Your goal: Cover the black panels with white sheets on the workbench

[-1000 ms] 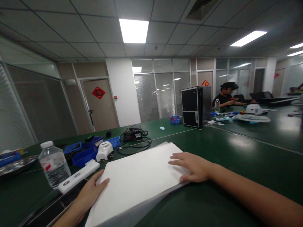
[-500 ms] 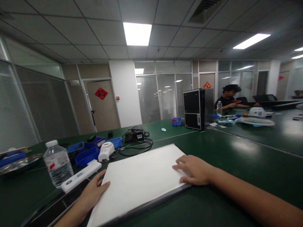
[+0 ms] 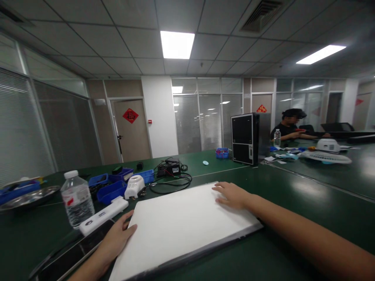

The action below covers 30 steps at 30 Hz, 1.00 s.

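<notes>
1. The left hand (image 3: 118,234) was at the left edge of the paper (image 3: 181,226), its thumb along that edge and its fingers partly open; whether it gripped anything, I cannot tell.
2. The right hand (image 3: 231,195) lay open, palm down and fingers spread, over the far right part of the paper, holding nothing.
3. The paper, white and flat, lay between the hands on the green table (image 3: 219,265), with a dark rim (image 3: 199,251) showing beneath its near side.
4. Left of the left hand were a black slab (image 3: 76,253), a white bar (image 3: 104,216) and an upright water bottle (image 3: 77,203).
5. Beyond these stood a blue tray (image 3: 111,192) and a white vented unit (image 3: 134,186), with a black adapter (image 3: 172,169) to their right.
6. Farther off, a small blue basket (image 3: 222,155) stood just left of a computer tower (image 3: 242,138).
7. At far right, a person (image 3: 285,132) in a dark top sat at the table.
</notes>
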Tool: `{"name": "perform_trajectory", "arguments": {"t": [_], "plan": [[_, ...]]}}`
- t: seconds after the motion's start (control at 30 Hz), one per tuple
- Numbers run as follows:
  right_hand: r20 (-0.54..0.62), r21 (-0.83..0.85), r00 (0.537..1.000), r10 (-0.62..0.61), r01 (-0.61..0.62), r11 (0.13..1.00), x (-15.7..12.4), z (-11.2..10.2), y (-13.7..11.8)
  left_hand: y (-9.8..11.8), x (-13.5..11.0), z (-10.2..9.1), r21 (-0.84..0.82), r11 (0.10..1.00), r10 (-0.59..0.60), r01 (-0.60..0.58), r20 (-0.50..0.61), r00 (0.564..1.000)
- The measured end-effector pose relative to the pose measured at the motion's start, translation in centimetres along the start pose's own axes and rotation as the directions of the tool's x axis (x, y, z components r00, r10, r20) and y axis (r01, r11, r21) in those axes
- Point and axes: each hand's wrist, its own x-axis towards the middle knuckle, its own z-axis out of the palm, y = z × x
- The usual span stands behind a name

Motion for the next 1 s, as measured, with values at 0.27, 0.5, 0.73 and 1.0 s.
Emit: {"name": "perform_trajectory", "arguments": {"t": [0.27, 0.5, 0.73, 1.0], "plan": [[0.037, 0.051, 0.998, 0.059, -0.061, 0.997, 9.5, 1.3, 1.0, -1.0, 1.1, -0.5, -0.042, 0.999, 0.020, -0.018, 0.038, 0.999], [0.136, 0.083, 0.990, 0.026, -0.038, 0.996, 11.9, 0.7, 0.5, -2.2, 2.0, -1.1, -0.038, 0.999, 0.035, -0.034, 0.032, 0.999], [0.130, 0.061, 0.991, 0.027, -0.035, 0.997, 11.0, 1.3, -0.2, -2.4, 2.2, -1.3, -0.028, 0.998, 0.050, -0.050, 0.012, 0.999], [0.119, 0.024, 0.992, 0.049, -0.053, 0.998, 10.9, 1.7, -0.5, -2.7, 2.5, -1.6, -0.037, 0.997, 0.072, -0.071, 0.016, 0.997]]}}
